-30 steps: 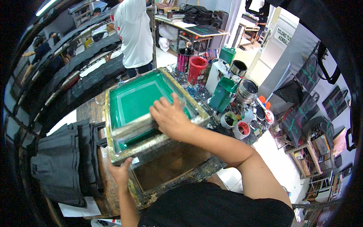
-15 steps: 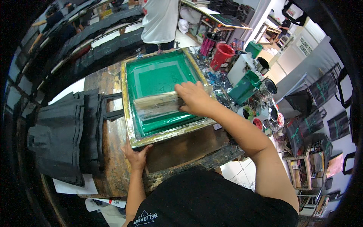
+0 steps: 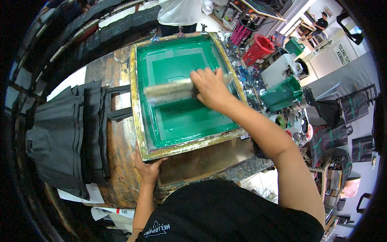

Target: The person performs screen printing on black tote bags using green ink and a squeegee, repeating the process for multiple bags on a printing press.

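Observation:
A screen printing frame [image 3: 134, 97], its wooden edges smeared yellow and white, is spread inside with wet green ink [image 3: 189, 117]. My right hand [image 3: 210, 89] is closed around one end of a wooden squeegee [image 3: 167, 90], which lies crosswise on the mesh, its blade blurred by motion. At the frame's near left corner, my left hand [image 3: 148, 169] grips the edge, thumb along the near side and some fingers hidden. Beneath the frame's near side shows a brown flat board [image 3: 201, 163].
Black fabric bags [image 3: 60, 137] lie stacked on the stained wooden table [image 3: 121, 145] at left. A red bucket [image 3: 258, 50], a green container [image 3: 282, 94] and other ink pots crowd the right. Metal clamps [image 3: 180, 31] line the frame's far edge, with a person in white [image 3: 180, 12] beyond.
The squeegee and my right hand have moved a little farther away across the mesh. My left hand stays at the corner. The whole view has shifted slightly.

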The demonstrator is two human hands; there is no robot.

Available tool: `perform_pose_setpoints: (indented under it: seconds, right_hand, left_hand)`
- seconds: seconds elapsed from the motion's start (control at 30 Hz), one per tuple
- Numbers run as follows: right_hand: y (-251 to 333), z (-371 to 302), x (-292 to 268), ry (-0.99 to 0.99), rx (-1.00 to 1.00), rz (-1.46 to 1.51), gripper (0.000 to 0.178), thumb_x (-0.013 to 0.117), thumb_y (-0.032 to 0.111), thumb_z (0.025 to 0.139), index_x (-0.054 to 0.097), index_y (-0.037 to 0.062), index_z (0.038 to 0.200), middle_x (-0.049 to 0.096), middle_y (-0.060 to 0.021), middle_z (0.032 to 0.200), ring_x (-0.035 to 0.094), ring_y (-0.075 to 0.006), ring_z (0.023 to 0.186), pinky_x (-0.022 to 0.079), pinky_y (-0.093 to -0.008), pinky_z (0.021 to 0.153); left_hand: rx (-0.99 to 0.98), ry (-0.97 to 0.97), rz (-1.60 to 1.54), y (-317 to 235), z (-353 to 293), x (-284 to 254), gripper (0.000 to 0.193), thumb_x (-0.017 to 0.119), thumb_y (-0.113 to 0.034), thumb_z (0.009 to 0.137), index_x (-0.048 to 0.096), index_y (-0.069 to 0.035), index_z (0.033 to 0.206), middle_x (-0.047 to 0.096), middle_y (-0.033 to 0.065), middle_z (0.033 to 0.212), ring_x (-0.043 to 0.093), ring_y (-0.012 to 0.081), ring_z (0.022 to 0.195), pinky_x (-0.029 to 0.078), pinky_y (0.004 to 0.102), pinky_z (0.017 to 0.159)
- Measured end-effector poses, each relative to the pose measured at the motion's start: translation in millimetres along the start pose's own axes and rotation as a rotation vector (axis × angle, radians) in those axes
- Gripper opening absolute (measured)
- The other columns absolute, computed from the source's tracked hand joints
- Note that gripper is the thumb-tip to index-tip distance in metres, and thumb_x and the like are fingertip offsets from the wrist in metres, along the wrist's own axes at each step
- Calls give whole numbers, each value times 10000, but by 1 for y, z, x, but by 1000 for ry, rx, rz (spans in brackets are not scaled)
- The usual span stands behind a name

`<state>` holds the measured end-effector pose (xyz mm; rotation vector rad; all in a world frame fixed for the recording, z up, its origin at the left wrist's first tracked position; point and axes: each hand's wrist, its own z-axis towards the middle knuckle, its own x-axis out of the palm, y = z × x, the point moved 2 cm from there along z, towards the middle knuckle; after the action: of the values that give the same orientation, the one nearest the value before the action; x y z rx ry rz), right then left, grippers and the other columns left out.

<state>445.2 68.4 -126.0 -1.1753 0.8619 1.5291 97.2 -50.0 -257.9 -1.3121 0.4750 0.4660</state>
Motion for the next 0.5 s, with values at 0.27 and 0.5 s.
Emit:
perform_pose_setpoints:
  seconds: [0.27,0.5]
  right_hand:
    - [-84,137,69,-99,-82,-30,676,878,199,730,500,115,1284,625,-83,1165,585,-320,1155,389,-545,899]
    - [-118,218,84,120,-33,-17,711,914,280,742,515,115,1307,658,-91,1266,597,-330,1243,410,-589,938]
  left_hand:
    - [65,6,102,-7,-3,-5,1297,1051,-379,510,418,48,1557,591,244,1386,569,430,1238,436,514,1088]
    - [130,4,166,-15,9,-8,1084,1050,-450,492,599,21,1359,617,191,1238,582,415,1107,475,505,954]
